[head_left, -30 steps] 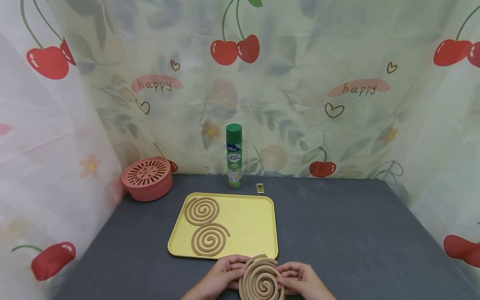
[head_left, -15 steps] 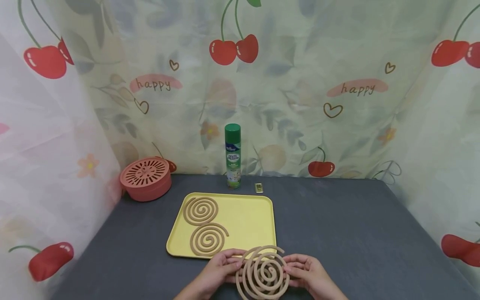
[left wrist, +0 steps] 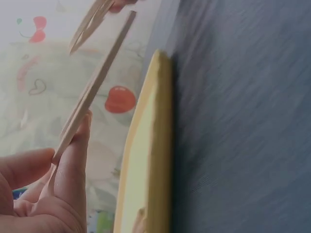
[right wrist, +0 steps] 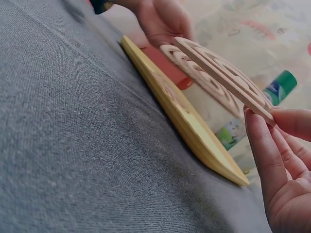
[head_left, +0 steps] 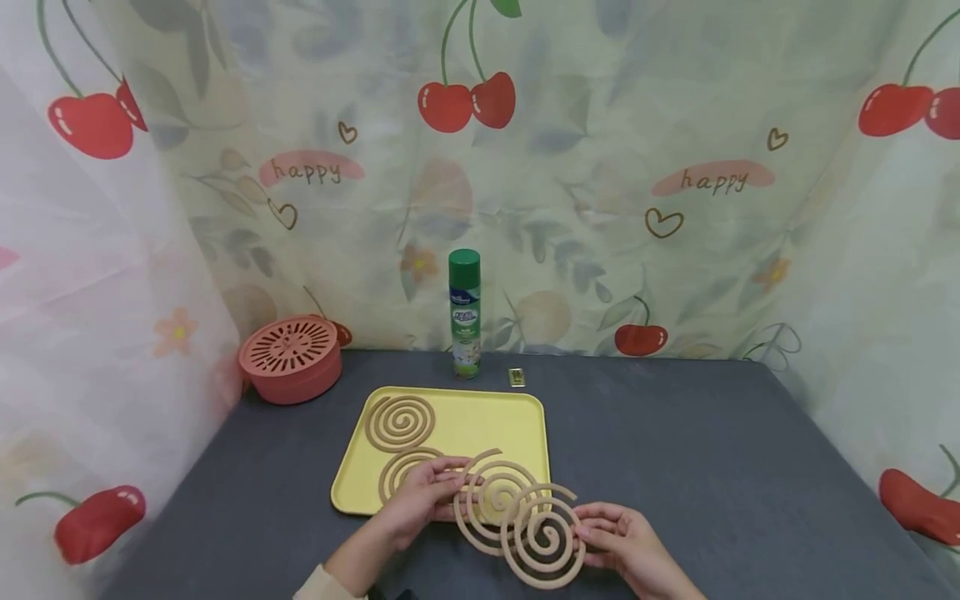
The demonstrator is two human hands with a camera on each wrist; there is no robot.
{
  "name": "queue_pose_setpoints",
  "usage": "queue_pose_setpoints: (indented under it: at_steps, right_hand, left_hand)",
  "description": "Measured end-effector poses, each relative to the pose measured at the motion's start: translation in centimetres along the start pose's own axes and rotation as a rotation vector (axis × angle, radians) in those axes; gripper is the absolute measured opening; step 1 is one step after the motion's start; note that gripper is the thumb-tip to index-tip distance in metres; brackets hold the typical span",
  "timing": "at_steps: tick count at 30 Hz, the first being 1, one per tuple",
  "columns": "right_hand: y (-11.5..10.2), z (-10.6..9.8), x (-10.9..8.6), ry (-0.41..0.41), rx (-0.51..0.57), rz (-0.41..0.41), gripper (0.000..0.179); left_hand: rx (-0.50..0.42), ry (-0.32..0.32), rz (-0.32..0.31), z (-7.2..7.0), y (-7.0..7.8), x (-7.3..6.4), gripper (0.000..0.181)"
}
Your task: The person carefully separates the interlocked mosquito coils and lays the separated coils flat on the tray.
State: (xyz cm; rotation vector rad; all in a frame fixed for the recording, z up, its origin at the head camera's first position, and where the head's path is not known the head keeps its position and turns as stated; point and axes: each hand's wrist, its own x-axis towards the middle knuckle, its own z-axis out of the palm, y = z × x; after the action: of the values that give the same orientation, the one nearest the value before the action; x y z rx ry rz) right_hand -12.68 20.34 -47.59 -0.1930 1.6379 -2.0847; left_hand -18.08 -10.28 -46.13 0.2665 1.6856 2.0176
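My left hand (head_left: 423,498) pinches a brown mosquito coil (head_left: 501,498) by its left edge, above the near right part of the yellow tray (head_left: 491,421). In the left wrist view this coil (left wrist: 92,90) shows edge-on between thumb and fingers. With thumb and fingertips my right hand (head_left: 626,546) grips a second mosquito coil (head_left: 550,536) at its right edge, off the tray's near right corner. The two held coils overlap in the head view; the right wrist view shows a gap between them. Another coil (head_left: 403,422) lies in the tray's far left, and one (head_left: 392,472) nearer is partly hidden by my left hand.
A pink slotted round box (head_left: 292,358) stands at the table's back left. Behind the tray is a green spray can (head_left: 465,317), with a small gold plate (head_left: 517,377) to its right. A cherry-print curtain (head_left: 570,183) surrounds the dark table (head_left: 675,467).
The two coils, stacked together a second ago, have come apart. My left hand has moved forward over the tray with one; my right hand has shifted slightly right with the other.
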Motion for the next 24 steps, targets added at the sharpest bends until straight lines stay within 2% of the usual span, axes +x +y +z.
queue_pose_setpoints:
  at_steps: [4,10,17,24]
  right_hand:
    - [0.1,-0.1,0.0,-0.008,0.013,-0.026,0.020]
    - [-0.1,-0.2,0.0,0.016,0.021,-0.011,0.018]
    - [-0.1,-0.3,0.0,0.033,0.032,0.006,0.020]
    - [0.2,-0.4,0.0,0.012,0.029,-0.004,0.016]
  left_hand:
    - [-0.002,0.033,0.011,-1.4,1.1,1.2,0.046]
    - [0.035,0.100,0.031,-2.8,1.7,3.1,0.044]
    - [0.042,0.185,-0.002,-4.2,2.4,4.9,0.042]
    - [0.025,0.259,-0.008,-5.9,2.6,6.7,0.043]
